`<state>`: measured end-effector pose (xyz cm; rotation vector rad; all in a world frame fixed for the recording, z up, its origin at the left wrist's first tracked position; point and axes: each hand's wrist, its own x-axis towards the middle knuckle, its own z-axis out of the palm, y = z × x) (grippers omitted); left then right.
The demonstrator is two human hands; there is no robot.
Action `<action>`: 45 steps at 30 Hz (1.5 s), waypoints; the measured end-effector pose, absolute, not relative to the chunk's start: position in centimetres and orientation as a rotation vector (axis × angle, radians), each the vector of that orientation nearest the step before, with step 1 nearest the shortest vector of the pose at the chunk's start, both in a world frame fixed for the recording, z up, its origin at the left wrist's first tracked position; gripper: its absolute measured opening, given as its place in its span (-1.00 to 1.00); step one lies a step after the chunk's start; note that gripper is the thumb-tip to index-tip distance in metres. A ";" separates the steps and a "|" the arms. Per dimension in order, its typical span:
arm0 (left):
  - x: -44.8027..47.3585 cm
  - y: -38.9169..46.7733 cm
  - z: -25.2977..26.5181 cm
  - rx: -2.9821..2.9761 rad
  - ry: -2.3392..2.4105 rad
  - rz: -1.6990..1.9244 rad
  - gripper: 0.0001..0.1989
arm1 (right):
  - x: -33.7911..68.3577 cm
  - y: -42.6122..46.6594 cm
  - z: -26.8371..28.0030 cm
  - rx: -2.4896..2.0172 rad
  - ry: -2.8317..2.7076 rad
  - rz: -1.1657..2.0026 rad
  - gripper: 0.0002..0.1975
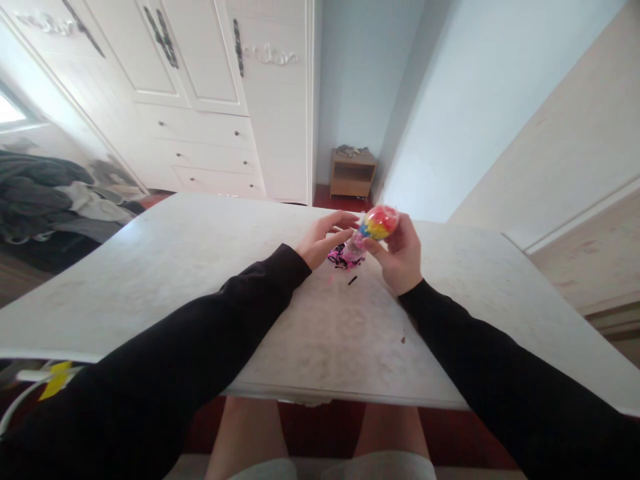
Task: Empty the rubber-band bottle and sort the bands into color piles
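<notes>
Container (pixel 381 223), bulb-shaped, shiny, red, yellow, blue

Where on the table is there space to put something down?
The table looks bare left of the left sleeve and right of the right sleeve. It's crowded between the left hand and right hand, around the colourful thing and the pink and black bits.
</notes>
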<state>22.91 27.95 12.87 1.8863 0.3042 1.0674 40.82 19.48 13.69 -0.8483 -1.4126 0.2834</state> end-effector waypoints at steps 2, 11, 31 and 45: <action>23.0 27.8 12.9 1.913 0.309 1.046 -0.57 | 40.8 19.5 13.5 -0.842 -1.399 0.294 -0.49; 23.2 27.3 13.1 2.012 0.290 1.027 -0.61 | 41.0 19.5 14.1 -0.859 -1.371 0.247 -0.48; 23.1 27.9 13.0 1.936 0.332 1.025 -0.58 | 40.0 18.4 14.7 -0.876 -1.351 0.237 -0.50; 23.5 27.7 12.8 1.968 0.273 0.974 -0.60 | 40.9 20.2 12.6 -0.908 -1.354 0.401 -0.41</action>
